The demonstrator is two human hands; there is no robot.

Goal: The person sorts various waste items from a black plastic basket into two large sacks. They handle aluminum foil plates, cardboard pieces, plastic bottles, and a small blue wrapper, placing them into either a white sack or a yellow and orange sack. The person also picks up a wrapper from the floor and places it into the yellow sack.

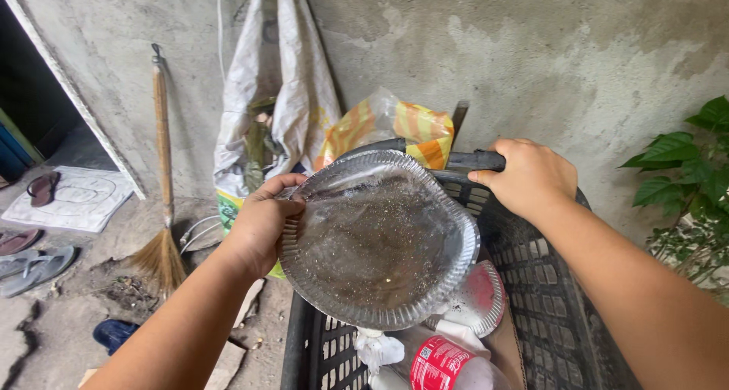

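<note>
Rough concrete wall behind; my left hand (262,221) pinches the soiled foil plate (377,238) by its rim, tilted over the black crate (531,284), while my right hand (529,176) clamps the crate's handle (474,161) steady.

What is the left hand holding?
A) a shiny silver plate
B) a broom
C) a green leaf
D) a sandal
A: the left hand grips the edge of a silver foil plate above the black basket, while the right hand holds the basket's handle.

Both forearms bare to the frame edge, no sleeves visible. Left hand (262,223) and right hand (531,177) ungloved; no rings, watch or bands.
</note>
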